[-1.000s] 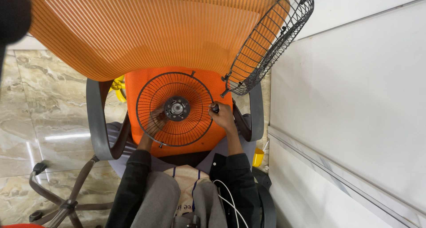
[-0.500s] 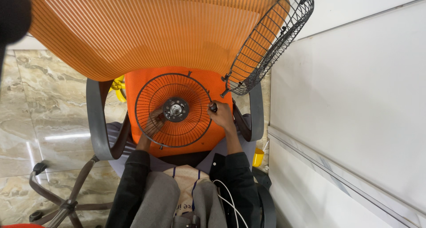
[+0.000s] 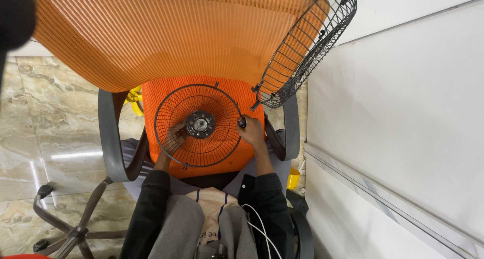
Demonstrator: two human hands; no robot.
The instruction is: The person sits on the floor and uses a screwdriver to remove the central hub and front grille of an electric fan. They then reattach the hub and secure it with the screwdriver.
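Rear fan guard (image 3: 197,125): round black wire grille, radial spokes, lying flat on an orange chair seat between both sets of fingers.
Hub (image 3: 200,124): dark metal centre with bolts, between the fingers.
Rim: gripped at right by fingers (image 3: 248,133); left fingers (image 3: 175,136) behind spokes.

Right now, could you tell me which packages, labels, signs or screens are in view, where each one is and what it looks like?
Printed cloth bag: on the person's lap at the bottom middle, beige with dark blue stripes and dark lettering, partly hidden by the legs.
No other package, label, sign or screen can be made out; the wire fan guard on the orange chair seat shows no label.
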